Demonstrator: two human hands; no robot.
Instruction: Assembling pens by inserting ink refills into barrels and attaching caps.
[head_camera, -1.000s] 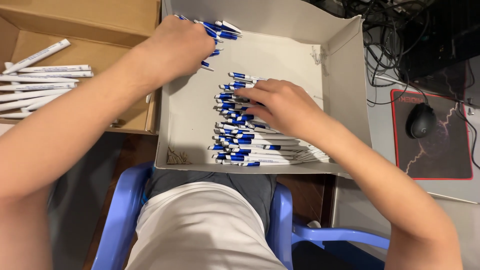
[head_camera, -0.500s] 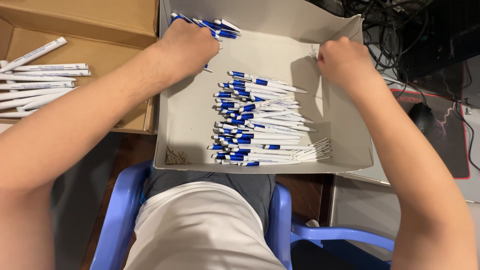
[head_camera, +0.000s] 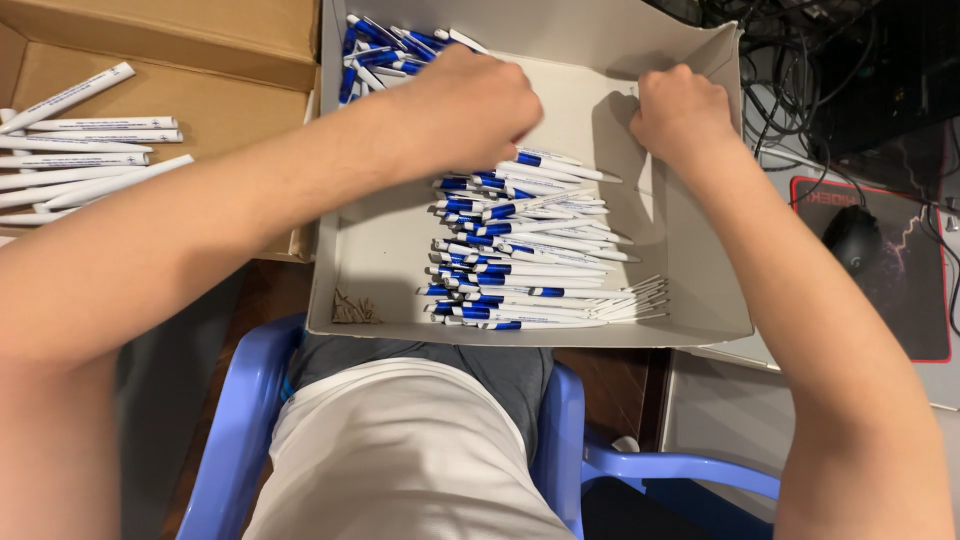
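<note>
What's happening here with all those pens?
A seated person is working over a shallow grey box on their lap, which holds a stacked row of white and blue pens. The left hand is curled over pens near a second heap of pens in the far corner. The right hand is closed at the box's right wall, though what it grips is not clear. More white pens lie in a brown cardboard box to the left.
</note>
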